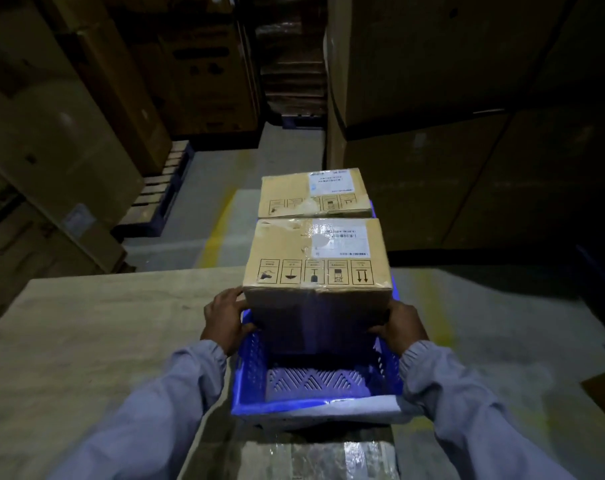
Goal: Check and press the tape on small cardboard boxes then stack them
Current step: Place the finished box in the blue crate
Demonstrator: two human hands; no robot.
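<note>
A small cardboard box (316, 258) with a white label, handling symbols and clear tape sits in the far half of a blue plastic crate (249, 358). My left hand (225, 318) grips its lower left corner and my right hand (400, 327) grips its lower right corner, thumbs on the near face. A second taped box (315, 192) of the same kind lies right behind it. The near half of the crate holds nothing.
A pale wooden table top (96, 341) lies to the left of the crate. Another taped box top (315, 459) shows at the bottom edge. Tall stacked cartons (467, 98) and pallets stand around. The grey floor with yellow lines (218, 230) stretches ahead.
</note>
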